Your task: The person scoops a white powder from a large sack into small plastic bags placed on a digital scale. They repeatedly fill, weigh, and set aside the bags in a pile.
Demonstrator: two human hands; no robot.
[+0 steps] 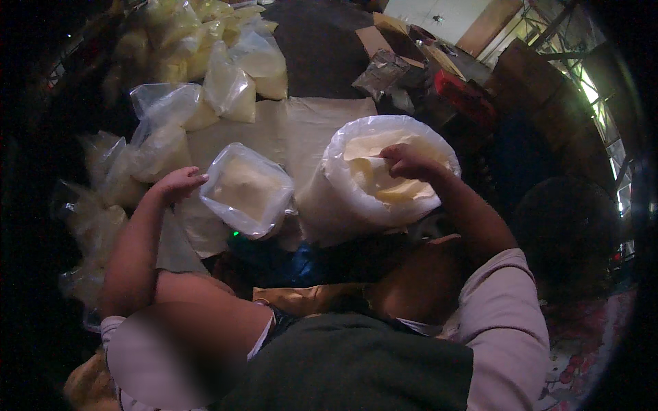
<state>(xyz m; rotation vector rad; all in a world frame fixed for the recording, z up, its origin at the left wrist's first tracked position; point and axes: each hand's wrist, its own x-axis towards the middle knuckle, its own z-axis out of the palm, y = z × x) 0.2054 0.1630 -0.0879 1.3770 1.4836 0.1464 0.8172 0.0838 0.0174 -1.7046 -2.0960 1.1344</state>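
My right hand (408,163) is inside the mouth of a large white sack (354,198) with a plastic liner. It grips a pale scoop (366,172) by its edge, and pale yellow powder (383,141) lies around the scoop. To the left, a clear plastic bag (216,208) stands with its mouth spread wide and similar powder (245,185) inside. Beside that bag's left rim is my left hand (181,184), its fingers apart and nothing in it. The fingertips are close to the plastic; whether they touch it I cannot tell.
Several filled clear bags (159,151) line the left side, and more bags (190,31) are piled at the far left. Flattened sacking (257,120) covers the floor. An open cardboard box (372,41), a crumpled bag (381,74) and a red object (460,95) lie at far right.
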